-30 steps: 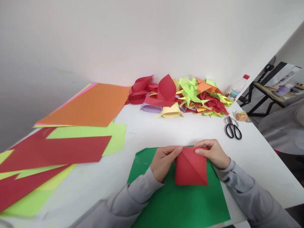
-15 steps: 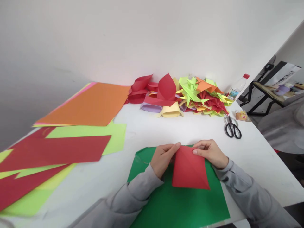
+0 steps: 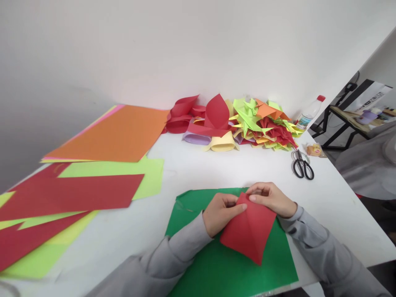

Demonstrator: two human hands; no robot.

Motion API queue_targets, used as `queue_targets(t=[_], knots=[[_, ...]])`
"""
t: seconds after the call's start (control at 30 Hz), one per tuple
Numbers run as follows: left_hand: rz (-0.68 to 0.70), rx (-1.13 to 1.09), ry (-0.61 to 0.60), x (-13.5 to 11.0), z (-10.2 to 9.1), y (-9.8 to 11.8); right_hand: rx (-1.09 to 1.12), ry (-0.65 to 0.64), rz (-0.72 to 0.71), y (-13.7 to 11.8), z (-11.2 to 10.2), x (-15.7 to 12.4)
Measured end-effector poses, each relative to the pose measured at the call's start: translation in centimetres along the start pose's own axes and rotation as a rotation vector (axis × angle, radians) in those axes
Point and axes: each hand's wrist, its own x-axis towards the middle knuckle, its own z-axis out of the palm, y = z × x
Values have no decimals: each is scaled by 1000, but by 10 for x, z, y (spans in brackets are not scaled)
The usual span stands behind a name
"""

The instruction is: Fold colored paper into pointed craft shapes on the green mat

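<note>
A creased red sheet of paper, roughly square, hangs tilted above a green mat. Its left upper edge is pinched by my left hand, with the thumb on top and the fingers behind. At the top corner my right hand grips the same paper, its thumb on the front face and the other fingers curled behind. A faint fold line runs down the paper from the corner between my hands. The fingertips behind the sheet are hidden.
Stacked orange sheets and scattered red strips over green sheets lie left. Rolled red paper shapes and folded paper pieces line the wall. Black scissors, a small packet and a bottle sit right.
The red paper has turned so that one corner points down toward me. My left hand has shifted right and slightly down along its edge; my right hand stays near the top.
</note>
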Motion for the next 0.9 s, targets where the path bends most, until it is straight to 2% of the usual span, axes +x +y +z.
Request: queue_targets(t=[0.17, 0.37, 0.53, 0.7, 0.9], knots=[[14, 84, -44, -1, 7, -2, -107, -50, -6, 1, 5, 0], [57, 163, -8, 0, 3, 1, -78, 79, -52, 3, 2, 2], [94, 201, 2, 1, 2, 3, -26, 75, -13, 2, 3, 2], [92, 177, 9, 2, 1, 0, -17, 78, 1, 1, 5, 2], [81, 84, 37, 1, -1, -2, 26, 193, -31, 0, -1, 5]])
